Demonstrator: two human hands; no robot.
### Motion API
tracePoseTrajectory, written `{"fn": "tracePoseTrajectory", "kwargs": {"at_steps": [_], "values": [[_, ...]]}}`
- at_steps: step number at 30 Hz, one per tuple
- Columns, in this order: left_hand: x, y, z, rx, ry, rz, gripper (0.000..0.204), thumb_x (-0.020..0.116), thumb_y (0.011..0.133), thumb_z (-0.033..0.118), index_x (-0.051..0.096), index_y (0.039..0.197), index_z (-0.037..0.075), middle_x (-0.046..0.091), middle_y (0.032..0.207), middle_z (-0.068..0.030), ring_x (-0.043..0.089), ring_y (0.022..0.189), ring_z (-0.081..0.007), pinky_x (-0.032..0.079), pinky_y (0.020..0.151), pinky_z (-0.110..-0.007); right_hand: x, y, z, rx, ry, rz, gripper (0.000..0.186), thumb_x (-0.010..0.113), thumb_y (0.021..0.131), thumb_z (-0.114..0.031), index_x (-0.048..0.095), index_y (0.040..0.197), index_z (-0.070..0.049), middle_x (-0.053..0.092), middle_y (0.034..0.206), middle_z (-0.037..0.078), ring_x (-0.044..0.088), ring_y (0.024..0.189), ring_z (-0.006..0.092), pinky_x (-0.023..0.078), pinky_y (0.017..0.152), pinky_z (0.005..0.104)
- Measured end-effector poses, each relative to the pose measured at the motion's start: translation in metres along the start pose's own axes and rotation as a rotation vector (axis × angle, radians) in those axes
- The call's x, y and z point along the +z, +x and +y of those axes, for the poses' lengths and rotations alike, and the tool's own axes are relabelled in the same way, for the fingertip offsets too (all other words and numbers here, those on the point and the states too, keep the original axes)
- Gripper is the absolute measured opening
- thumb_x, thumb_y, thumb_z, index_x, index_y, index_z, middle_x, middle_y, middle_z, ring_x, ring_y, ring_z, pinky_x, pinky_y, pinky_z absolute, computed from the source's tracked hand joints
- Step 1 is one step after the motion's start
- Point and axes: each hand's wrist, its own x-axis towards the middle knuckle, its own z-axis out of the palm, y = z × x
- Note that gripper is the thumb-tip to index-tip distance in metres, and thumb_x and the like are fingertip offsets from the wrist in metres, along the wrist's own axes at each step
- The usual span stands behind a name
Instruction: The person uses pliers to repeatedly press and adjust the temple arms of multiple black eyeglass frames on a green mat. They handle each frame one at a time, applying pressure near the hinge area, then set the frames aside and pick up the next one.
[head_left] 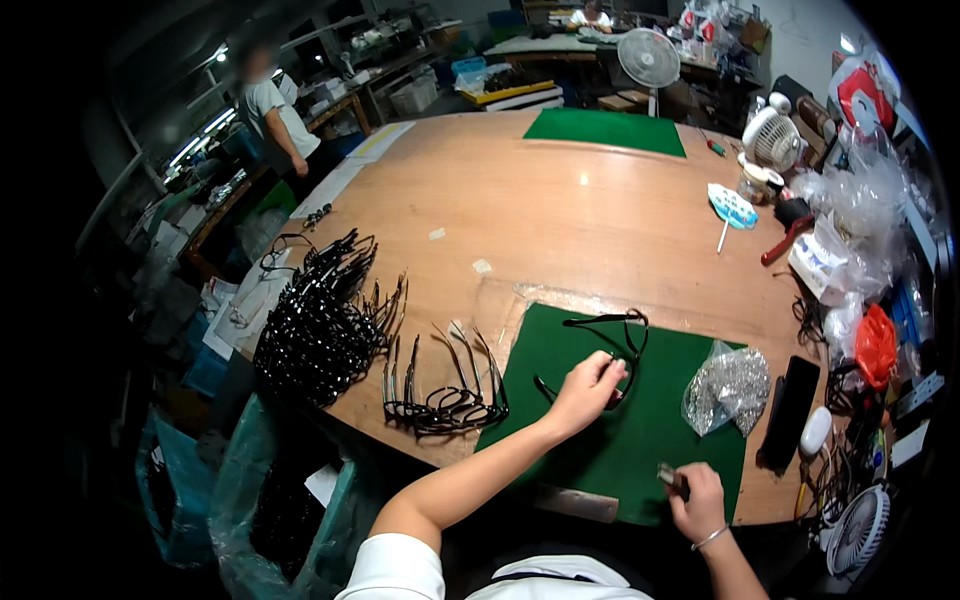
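Observation:
My left hand (588, 392) is closed on a pair of black eyeglasses (638, 328), gripping them by the frame over a dark green mat (660, 350). One temple of the glasses points left beyond my fingers. In my right hand (700, 502), lower on the mat, is a small hand tool (667, 476) with a metal tip and a dark handle; its exact kind is unclear. A clear plastic bag of small silvery parts (728, 392) lies on the mat's right side. Several eyeglasses (450, 408) stand with temples upward left of the mat, beside a large heap of black eyeglasses (320, 325).
A black phone (790, 412) and a white oval case (816, 430) lie right of the mat. Fans (773, 138), plastic bags and cables crowd the right edge. Teal-lined bins (232, 520) stand below left. A person (277, 120) stands beyond the table's left side.

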Motion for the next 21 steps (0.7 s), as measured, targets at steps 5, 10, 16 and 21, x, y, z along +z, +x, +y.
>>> {"fn": "tracePoseTrajectory", "kwargs": {"at_steps": [5, 10, 16, 21], "values": [[0.000, -0.069, 0.053, -0.104, -0.517, -0.181, 0.017, 0.048, 0.087, 0.007, 0.035, 0.097, 0.003, 0.055, 0.096, -0.0167, 0.055, 0.075, -0.0119, 0.050, 0.062, -0.026, 0.019, 0.051, 0.005, 0.122, -0.251, -0.069, 0.055, 0.062, 0.070, -0.015, 0.039, 0.117, 0.001, 0.044, 0.117, 0.019, 0.050, 0.098, 0.0339, 0.041, 0.079, 0.0386], [-0.003, -0.122, 0.029, -0.032, -0.424, 0.034, 0.045, 0.061, 0.071, -0.002, 0.030, 0.105, 0.000, 0.058, 0.095, -0.0202, 0.061, 0.064, -0.0187, 0.051, 0.052, -0.027, 0.024, 0.063, 0.018, 0.206, -0.549, -0.070, 0.044, 0.064, 0.070, -0.023, 0.044, 0.101, 0.000, 0.050, 0.099, 0.012, 0.057, 0.076, 0.0252, 0.044, 0.058, 0.0385], [0.001, -0.135, 0.015, 0.034, -0.332, 0.126, 0.066, 0.069, 0.069, 0.008, 0.029, 0.121, -0.004, 0.059, 0.096, -0.0150, 0.059, 0.062, -0.0146, 0.051, 0.055, -0.024, 0.014, 0.034, -0.002, 0.164, -0.422, -0.215, 0.043, 0.062, 0.072, -0.023, 0.047, 0.103, 0.002, 0.048, 0.114, 0.017, 0.056, 0.079, 0.0266, 0.042, 0.070, 0.0378], [-0.001, -0.132, 0.016, 0.039, -0.379, 0.065, 0.071, 0.065, 0.070, -0.002, 0.020, 0.124, -0.005, 0.058, 0.097, -0.0191, 0.061, 0.068, -0.0162, 0.052, 0.062, -0.025, -0.007, 0.031, 0.006, 0.164, -0.216, -0.273, 0.040, 0.057, 0.076, -0.022, 0.045, 0.106, 0.002, 0.047, 0.114, 0.019, 0.056, 0.085, 0.0331, 0.046, 0.073, 0.0412]]}}
